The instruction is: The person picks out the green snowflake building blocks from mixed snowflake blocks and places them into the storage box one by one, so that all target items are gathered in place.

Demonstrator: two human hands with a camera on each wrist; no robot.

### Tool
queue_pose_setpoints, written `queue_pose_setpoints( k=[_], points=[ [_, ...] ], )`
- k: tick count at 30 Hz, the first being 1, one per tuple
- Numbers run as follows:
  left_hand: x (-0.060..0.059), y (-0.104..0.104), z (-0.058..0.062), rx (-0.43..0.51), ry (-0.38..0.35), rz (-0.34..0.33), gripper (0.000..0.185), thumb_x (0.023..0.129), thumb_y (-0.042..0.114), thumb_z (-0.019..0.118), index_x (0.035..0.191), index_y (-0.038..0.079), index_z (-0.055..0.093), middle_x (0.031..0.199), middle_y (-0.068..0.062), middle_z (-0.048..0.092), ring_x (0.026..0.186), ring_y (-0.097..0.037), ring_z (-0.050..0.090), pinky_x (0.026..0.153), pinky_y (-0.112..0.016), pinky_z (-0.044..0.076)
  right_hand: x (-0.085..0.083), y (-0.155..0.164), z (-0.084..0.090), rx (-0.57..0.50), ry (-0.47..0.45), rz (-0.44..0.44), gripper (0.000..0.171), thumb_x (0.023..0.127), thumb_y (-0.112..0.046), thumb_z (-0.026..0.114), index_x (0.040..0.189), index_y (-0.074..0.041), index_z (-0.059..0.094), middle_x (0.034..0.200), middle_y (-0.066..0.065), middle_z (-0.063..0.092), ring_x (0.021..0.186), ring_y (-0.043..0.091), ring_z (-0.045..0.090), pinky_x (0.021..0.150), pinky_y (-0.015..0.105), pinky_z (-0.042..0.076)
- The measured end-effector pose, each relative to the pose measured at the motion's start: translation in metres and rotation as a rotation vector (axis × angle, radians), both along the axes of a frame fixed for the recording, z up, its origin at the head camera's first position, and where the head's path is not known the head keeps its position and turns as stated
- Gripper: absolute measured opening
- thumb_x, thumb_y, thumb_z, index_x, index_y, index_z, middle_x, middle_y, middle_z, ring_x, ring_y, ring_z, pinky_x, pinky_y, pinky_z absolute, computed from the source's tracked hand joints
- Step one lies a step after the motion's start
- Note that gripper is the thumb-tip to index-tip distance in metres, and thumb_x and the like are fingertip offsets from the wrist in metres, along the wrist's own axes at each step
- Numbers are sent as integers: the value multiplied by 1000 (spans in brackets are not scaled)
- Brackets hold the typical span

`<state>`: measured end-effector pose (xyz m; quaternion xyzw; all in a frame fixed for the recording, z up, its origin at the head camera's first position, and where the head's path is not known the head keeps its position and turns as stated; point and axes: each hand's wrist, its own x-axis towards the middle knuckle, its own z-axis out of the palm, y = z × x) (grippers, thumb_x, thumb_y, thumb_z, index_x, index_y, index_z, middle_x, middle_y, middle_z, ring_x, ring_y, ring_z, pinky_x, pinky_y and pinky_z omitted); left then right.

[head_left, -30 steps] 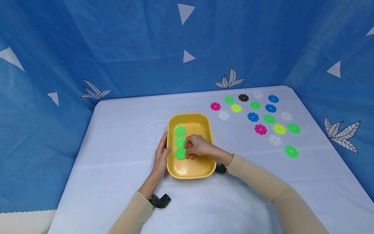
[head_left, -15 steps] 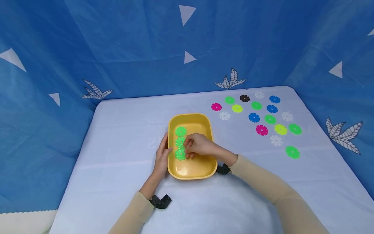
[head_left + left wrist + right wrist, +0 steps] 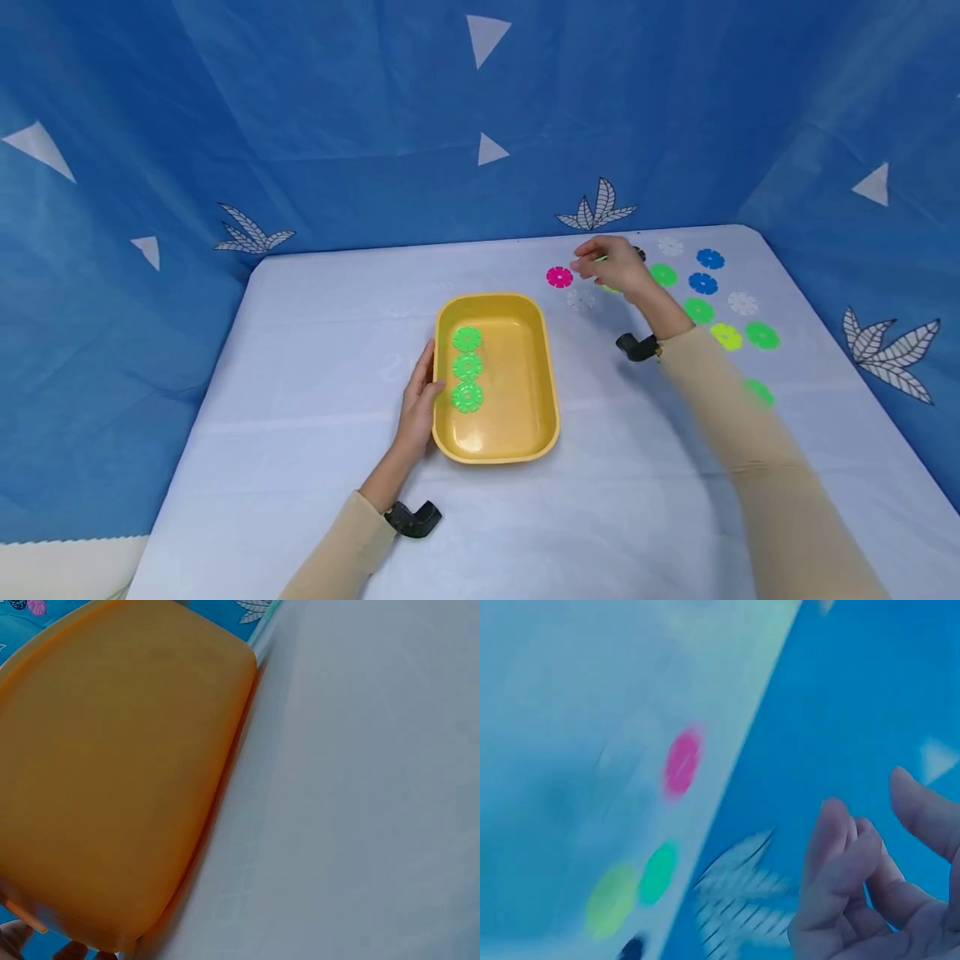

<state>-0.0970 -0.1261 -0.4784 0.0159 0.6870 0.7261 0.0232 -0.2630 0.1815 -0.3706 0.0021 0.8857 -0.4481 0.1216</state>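
Note:
A yellow tray (image 3: pixel 517 408) sits mid-table with three green flower discs (image 3: pixel 467 367) in a row along its left side. My left hand (image 3: pixel 418 402) rests flat against the tray's left rim; in the left wrist view only the tray's outer wall (image 3: pixel 112 772) fills the frame. My right hand (image 3: pixel 611 260) hovers over loose discs at the far right, fingers loosely curled and holding nothing, beside a pink disc (image 3: pixel 559 277). The right wrist view is blurred; it shows the right hand (image 3: pixel 870 885), the pink disc (image 3: pixel 681 761) and a green disc (image 3: pixel 658 871).
Several loose discs lie at the back right of the white table (image 3: pixel 300 333): green (image 3: pixel 663 274), blue (image 3: pixel 709 259), white (image 3: pixel 580 298) and yellow-green (image 3: pixel 726 335). A blue patterned curtain (image 3: pixel 337 125) closes in the back and both sides.
My right hand has left the tray, where it touched the nearest green disc, and swung up and right to the loose discs. The left hand stays on the tray.

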Motion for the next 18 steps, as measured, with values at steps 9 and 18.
queue_pose_setpoints(
  k=[9, 18],
  points=[
    [2, -1, -2, -1, -8, -5, 63, 99, 5, 37, 158, 19, 18, 165, 0, 15, 151, -20, 15, 121, -39, 19, -58, 38, -20, 44, -71, -224, 51, 95, -28, 62, 136, 1, 50, 121, 17, 55, 117, 36, 56, 102, 47, 47],
    [0, -1, -2, 2, -8, -9, 63, 99, 6, 38, 158, 18, 18, 164, 0, 15, 151, -20, 16, 112, -16, 26, -80, 42, -43, 186, -143, -329, 47, 94, -26, 65, 133, -3, 54, 126, 18, 58, 114, 30, 55, 100, 43, 46]
  ],
)
